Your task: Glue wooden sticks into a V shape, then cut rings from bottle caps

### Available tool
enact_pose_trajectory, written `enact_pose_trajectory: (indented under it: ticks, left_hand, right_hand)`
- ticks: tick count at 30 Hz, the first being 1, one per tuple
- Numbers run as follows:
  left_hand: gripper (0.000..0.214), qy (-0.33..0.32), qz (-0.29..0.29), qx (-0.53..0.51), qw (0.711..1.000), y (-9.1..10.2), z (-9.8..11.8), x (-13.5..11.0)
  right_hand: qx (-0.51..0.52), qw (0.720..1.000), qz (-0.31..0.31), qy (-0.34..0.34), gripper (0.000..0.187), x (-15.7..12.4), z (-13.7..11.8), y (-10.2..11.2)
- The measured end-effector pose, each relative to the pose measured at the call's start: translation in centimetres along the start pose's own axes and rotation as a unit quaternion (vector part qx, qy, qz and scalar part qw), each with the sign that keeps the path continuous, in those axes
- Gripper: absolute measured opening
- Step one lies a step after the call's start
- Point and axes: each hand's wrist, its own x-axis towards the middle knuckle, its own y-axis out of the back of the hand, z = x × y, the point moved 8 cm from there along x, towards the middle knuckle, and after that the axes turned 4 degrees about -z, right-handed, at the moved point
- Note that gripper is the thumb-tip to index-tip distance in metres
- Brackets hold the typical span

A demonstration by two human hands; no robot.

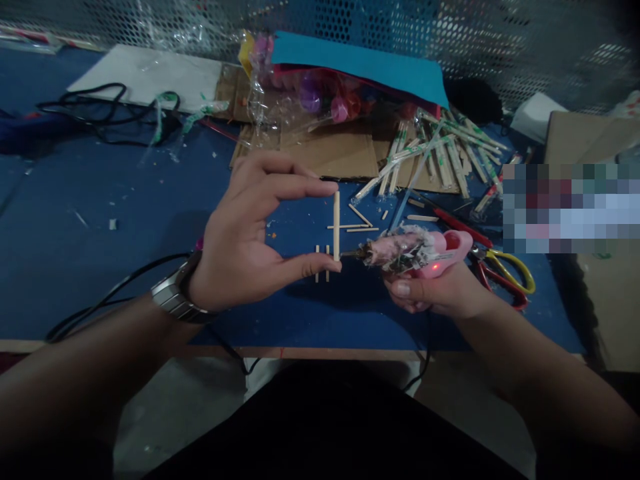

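Between thumb and forefinger, my left hand (250, 233) holds a short wooden stick (336, 223) by its two ends, above the table. My right hand (435, 293) grips a pink hot glue gun (415, 252) with a lit red light and grimy, stringy residue round its front. The gun's nozzle points left and meets or nearly meets the stick's lower end, beside my left thumb. Two short thin sticks (317, 264) lie near that thumb. Further thin sticks (363, 230) lie on the table between the hands.
Wrapped chopsticks (445, 157) lie heaped on cardboard (330, 150) at the back. Red-handled pliers (465, 227) and yellow-handled scissors (515, 272) rest right of the glue gun. Black cables (125, 273) run at left. A blue sheet (355, 60) covers plastic-wrapped items by the perforated panel.
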Motion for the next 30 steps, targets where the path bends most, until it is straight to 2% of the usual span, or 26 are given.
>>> enact_pose_trajectory:
  ticks: [3,9,13,17,30]
  left_hand:
    - [0.058,-0.006,-0.002,0.003,1.0,-0.01,0.17,0.03]
    - [0.057,0.001,-0.006,-0.003,1.0,-0.12,-0.07,0.02]
    - [0.063,-0.036,0.009,-0.02,0.999,0.05,0.33,0.02]
    - [0.058,-0.004,0.001,-0.02,1.0,-0.05,0.01,0.0]
    - [0.058,0.006,0.003,-0.027,1.0,-0.04,-0.03,-0.09]
  right_hand:
    - [0.003,1.0,-0.016,-0.002,0.045,0.05,-0.03,-0.32]
    - [-0.009,1.0,-0.009,-0.007,0.048,0.01,-0.03,-0.18]
    - [-0.019,1.0,-0.014,0.0,0.047,0.05,-0.07,-0.16]
    - [-0.035,0.999,-0.016,-0.002,0.048,0.02,-0.19,-0.25]
    - [-0.035,0.999,0.002,0.007,0.043,-0.05,-0.72,-0.3]
